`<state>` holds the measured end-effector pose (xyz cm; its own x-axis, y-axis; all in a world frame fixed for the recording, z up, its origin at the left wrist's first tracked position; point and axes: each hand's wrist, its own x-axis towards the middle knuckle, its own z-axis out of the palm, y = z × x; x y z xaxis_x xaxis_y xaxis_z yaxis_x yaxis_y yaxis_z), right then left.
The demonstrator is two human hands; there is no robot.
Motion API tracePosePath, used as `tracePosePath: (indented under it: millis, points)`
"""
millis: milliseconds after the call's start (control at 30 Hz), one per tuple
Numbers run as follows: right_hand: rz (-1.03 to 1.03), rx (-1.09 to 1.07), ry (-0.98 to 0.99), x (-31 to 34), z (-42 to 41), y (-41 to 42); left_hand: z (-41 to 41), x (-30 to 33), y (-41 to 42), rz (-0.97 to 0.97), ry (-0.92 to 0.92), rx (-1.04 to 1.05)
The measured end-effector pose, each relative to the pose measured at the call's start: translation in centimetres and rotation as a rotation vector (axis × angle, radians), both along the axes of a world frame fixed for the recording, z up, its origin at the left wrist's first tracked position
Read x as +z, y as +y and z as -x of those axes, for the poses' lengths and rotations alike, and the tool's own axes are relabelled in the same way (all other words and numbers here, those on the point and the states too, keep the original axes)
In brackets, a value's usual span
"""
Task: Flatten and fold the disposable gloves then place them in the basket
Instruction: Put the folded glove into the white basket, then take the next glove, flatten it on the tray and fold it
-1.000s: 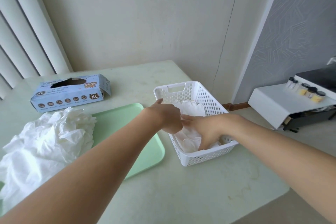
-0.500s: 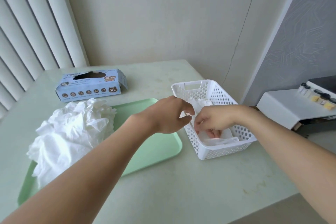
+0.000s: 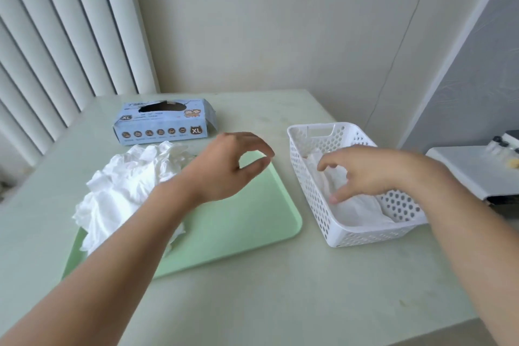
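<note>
A heap of crumpled white disposable gloves (image 3: pixel 129 185) lies on the left part of a green tray (image 3: pixel 247 222). To the tray's right stands a white perforated basket (image 3: pixel 317 177) with folded white gloves (image 3: pixel 356 211) inside. My left hand (image 3: pixel 227 168) hovers above the tray's far right corner, fingers loosely curled, holding nothing. Over the basket hangs my right hand (image 3: pixel 365 171), empty, its fingers relaxed and pointing down just above the folded gloves.
A blue glove box marked XL (image 3: pixel 163 123) sits behind the tray near the vertical blinds (image 3: pixel 56 36). The pale table (image 3: pixel 280 289) ends close to the basket's right side. A white shelf with small jars (image 3: pixel 477 168) stands to the right.
Both hands have come up out of the basket. The left hand moved left over the tray; the right hand opened and rose above the folded gloves. The view shifted, showing more of the left.
</note>
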<state>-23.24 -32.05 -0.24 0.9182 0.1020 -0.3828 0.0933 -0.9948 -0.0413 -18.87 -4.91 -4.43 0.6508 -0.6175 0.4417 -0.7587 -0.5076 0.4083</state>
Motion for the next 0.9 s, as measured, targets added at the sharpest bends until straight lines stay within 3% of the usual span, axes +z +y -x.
tracePosePath:
  millis: [67, 133, 200, 267, 333, 433, 500, 667, 900]
  points:
    - [-0.114, 0.069, -0.344, 1.9, 0.1, 3.2, 0.2, 0.2, 3.9, 0.06, -0.035, 0.125]
    - [-0.4, 0.183, -0.53, 1.5, 0.3, 8.3, 0.2, -0.3, 7.8, 0.123, -0.08, 0.271]
    - [-0.652, 0.324, -0.453, -0.8, 0.7, 14.6, 0.2, -1.5, 11.7, 0.143, -0.11, 0.468]
    - [-0.71, 0.44, -0.401, -4.1, 0.9, 20.3, 0.5, -3.2, 15.0, 0.142, -0.058, 0.659]
    - [-0.717, 0.496, -0.442, -7.3, 0.4, 24.3, 1.6, -5.1, 16.9, 0.193, 0.069, 0.723]
    - [-0.758, 0.418, -0.397, -11.1, -1.0, 26.7, 4.0, -8.0, 17.5, 0.328, 0.259, 0.66]
    - [-0.884, 0.338, -0.399, -12.8, -2.0, 26.3, 5.2, -9.2, 17.2, 0.322, 0.287, 0.616]
    - [-1.241, 0.1, -0.34, -13.6, -3.3, 23.3, 5.4, -9.4, 16.9, 0.285, 0.207, 0.568]
    - [-1.511, -0.277, -0.355, -12.3, -5.3, 20.6, 3.9, -10.6, 17.4, 0.128, 0.091, 0.585]
